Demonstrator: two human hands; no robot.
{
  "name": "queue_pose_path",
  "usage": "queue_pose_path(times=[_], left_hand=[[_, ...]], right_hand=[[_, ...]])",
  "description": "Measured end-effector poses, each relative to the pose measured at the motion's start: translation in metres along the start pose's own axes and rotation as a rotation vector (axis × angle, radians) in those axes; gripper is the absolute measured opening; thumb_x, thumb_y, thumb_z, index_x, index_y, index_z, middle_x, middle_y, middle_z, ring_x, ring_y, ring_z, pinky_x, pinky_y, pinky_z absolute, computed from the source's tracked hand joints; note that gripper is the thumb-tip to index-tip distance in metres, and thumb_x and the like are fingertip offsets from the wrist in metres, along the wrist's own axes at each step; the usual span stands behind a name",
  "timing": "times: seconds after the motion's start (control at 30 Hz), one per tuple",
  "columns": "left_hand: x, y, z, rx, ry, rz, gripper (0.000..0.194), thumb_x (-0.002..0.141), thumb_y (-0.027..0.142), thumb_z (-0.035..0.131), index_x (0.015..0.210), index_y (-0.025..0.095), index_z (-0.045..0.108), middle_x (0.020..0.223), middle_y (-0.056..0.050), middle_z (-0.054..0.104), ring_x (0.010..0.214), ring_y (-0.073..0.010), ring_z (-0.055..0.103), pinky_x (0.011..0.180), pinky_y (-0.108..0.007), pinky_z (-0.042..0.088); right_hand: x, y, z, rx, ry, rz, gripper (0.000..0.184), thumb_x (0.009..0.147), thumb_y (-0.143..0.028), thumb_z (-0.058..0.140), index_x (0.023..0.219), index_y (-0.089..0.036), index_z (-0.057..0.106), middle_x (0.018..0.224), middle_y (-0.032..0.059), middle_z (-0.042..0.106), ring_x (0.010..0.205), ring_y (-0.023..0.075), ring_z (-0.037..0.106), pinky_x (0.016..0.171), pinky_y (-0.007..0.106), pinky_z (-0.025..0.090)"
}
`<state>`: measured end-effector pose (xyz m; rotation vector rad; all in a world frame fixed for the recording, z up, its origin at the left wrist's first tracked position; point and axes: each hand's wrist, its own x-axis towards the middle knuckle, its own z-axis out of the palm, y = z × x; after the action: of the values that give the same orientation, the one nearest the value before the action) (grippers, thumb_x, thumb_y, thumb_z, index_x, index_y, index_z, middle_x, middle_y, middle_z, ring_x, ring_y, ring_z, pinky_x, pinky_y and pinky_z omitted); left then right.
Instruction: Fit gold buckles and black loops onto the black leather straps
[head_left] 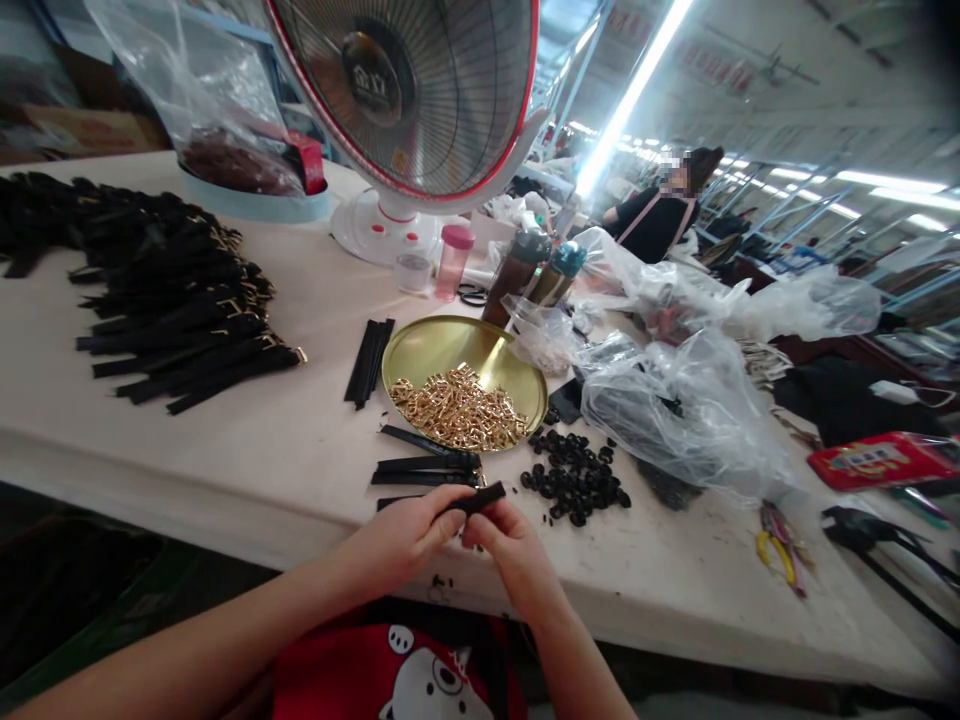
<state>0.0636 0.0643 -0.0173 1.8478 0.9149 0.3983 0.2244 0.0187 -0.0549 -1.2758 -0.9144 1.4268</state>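
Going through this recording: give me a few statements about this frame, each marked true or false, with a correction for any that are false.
1. The left hand and right hand both hold a black strap. True.
2. Gold metal fittings lie heaped in a round brass tray. True.
3. Loose black pieces lie inside the tray. False: they lie on the table, to the right of the tray.
4. The left hand is touching a pink-lidded bottle. False: the bottle stands beyond the tray, away from both hands.
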Motion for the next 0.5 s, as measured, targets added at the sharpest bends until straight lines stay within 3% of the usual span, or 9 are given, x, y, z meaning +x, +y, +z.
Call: queue_pose_path(times=[0.1,0.2,0.23,0.37,0.5], left_hand=[[0.007,-0.003,-0.009,-0.048,0.054,-0.055,0.030,0.086,0.039,0.032,0.083,0.018,0.054,0.071,0.000,0.057,0.069,-0.0141,0.052,0.063,-0.023,0.040],[0.012,-0.005,-0.013,-0.122,0.047,-0.120,0.029,0.086,0.040,0.032,0.073,0.018,0.047,0.055,0.005,0.043,0.056,-0.0111,0.043,0.052,-0.020,0.033],[0.013,-0.006,-0.012,-0.147,0.036,-0.130,0.028,0.086,0.040,0.033,0.073,0.019,0.046,0.053,0.006,0.041,0.054,-0.0107,0.041,0.050,-0.020,0.032],[0.015,-0.010,-0.012,-0.191,0.013,-0.146,0.026,0.085,0.040,0.034,0.073,0.019,0.045,0.051,0.006,0.038,0.051,-0.0100,0.038,0.048,-0.020,0.029],[0.014,-0.013,-0.013,-0.215,0.000,-0.139,0.025,0.085,0.039,0.035,0.073,0.019,0.044,0.049,0.007,0.038,0.047,-0.0090,0.036,0.046,-0.020,0.028]], right_hand=[[0.034,-0.021,-0.030,-0.309,0.168,-0.168,0.024,0.074,-0.038,0.058,0.088,-0.018,0.058,0.073,0.0004,0.058,0.064,0.0130,0.052,0.063,0.027,0.044],[0.083,-0.037,-0.058,-0.852,0.349,-0.329,0.021,0.079,-0.034,0.049,0.086,-0.017,0.059,0.077,0.0044,0.058,0.069,0.0164,0.053,0.066,0.030,0.043],[0.098,-0.040,-0.063,-0.921,0.373,-0.344,0.018,0.077,-0.029,0.050,0.085,-0.017,0.060,0.081,0.0059,0.058,0.071,0.0176,0.053,0.069,0.031,0.041],[0.142,-0.039,-0.066,-1.002,0.351,-0.353,0.013,0.070,-0.016,0.056,0.078,-0.018,0.065,0.081,0.0074,0.057,0.075,0.0197,0.053,0.074,0.032,0.037],[0.144,-0.037,-0.064,-0.955,0.364,-0.354,0.013,0.073,-0.020,0.053,0.072,-0.018,0.065,0.080,0.0082,0.057,0.081,0.0210,0.053,0.076,0.032,0.035]])
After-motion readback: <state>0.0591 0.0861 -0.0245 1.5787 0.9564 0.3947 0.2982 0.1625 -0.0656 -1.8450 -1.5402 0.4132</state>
